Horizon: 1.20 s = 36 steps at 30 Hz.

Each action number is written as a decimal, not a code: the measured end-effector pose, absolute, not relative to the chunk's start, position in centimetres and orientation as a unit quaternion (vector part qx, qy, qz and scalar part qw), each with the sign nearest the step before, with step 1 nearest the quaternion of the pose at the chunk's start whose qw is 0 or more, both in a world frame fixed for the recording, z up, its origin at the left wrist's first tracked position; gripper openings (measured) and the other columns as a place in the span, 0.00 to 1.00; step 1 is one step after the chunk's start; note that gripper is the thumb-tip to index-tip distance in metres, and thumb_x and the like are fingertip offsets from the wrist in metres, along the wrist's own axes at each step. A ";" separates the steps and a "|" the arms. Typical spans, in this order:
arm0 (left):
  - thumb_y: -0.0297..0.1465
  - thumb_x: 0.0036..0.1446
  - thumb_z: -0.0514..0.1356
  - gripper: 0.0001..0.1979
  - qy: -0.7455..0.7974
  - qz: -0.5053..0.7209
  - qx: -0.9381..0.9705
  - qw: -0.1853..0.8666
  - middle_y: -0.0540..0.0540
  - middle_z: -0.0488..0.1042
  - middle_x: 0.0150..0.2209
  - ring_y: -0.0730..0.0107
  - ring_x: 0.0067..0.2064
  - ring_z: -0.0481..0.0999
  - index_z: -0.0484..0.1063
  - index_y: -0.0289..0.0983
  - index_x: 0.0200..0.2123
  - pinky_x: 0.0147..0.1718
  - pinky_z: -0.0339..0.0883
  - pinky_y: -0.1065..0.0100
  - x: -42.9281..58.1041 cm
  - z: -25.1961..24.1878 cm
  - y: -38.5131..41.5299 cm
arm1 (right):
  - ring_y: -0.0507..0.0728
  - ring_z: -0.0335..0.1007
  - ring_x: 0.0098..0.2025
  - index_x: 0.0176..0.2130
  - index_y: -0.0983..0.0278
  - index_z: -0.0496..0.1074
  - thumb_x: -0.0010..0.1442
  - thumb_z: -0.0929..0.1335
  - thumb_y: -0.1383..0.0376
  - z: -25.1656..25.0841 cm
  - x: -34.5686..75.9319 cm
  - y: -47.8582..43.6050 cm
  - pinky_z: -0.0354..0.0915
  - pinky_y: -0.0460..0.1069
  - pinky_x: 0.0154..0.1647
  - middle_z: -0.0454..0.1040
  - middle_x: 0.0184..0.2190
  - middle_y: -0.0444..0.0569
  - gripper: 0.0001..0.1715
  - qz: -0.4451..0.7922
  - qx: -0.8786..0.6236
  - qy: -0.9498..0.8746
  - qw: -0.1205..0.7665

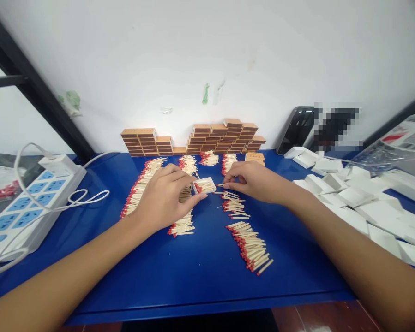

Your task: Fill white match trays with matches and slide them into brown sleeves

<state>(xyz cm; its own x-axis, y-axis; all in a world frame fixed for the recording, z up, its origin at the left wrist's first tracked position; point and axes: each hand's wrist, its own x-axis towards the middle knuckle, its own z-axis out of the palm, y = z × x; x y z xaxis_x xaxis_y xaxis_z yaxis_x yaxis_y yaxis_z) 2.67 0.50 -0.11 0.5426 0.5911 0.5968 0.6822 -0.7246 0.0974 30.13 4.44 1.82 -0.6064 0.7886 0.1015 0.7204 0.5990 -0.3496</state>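
My left hand (171,196) grips a small white matchbox tray (210,188) from its left side, thumb along the near edge. Several red-tipped matches lie inside the tray. Just to the right, my right hand (247,181) is closed in a pinch on a match (220,185), its red head pointing toward the tray. Below that hand lies a loose row of matches (233,203), with a denser pile (250,246) nearer the table's front edge. Long rows of matches (138,189) run beside and partly under my left hand, which hides some of them.
Stacked brown matchboxes (224,138) line the wall. White trays (359,198) are heaped at the right, near a dark phone (295,130) leaning on the wall. At left, a power strip (37,203) with a white cable lies on the blue table (141,276).
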 end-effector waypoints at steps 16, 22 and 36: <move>0.44 0.66 0.65 0.18 -0.362 -0.301 -0.879 0.070 0.41 0.83 0.38 0.54 0.43 0.77 0.81 0.35 0.45 0.47 0.72 0.53 2.7 -0.1 0.6 | 0.58 0.68 0.39 0.37 0.61 0.72 0.71 0.65 0.56 2.0 29.6 3.6 0.59 0.51 0.39 0.74 0.39 0.51 0.14 0.163 -0.423 -0.880 0.143; 0.44 0.65 0.66 0.18 -0.338 -0.293 -0.893 0.043 0.42 0.83 0.40 0.56 0.44 0.77 0.80 0.35 0.47 0.47 0.71 0.55 2.9 -0.2 0.2 | 0.57 0.67 0.38 0.38 0.61 0.71 0.72 0.66 0.59 1.7 28.2 2.6 0.60 0.51 0.39 0.72 0.39 0.50 0.11 0.147 -0.391 -0.879 0.228; 0.44 0.65 0.66 0.17 -0.353 -0.318 -0.876 0.082 0.42 0.83 0.39 0.56 0.43 0.77 0.81 0.35 0.45 0.47 0.72 0.54 2.6 -0.4 0.7 | 0.56 0.69 0.34 0.35 0.62 0.76 0.65 0.70 0.63 2.3 30.4 4.3 0.60 0.50 0.35 0.77 0.34 0.48 0.07 0.133 -0.437 -0.880 0.131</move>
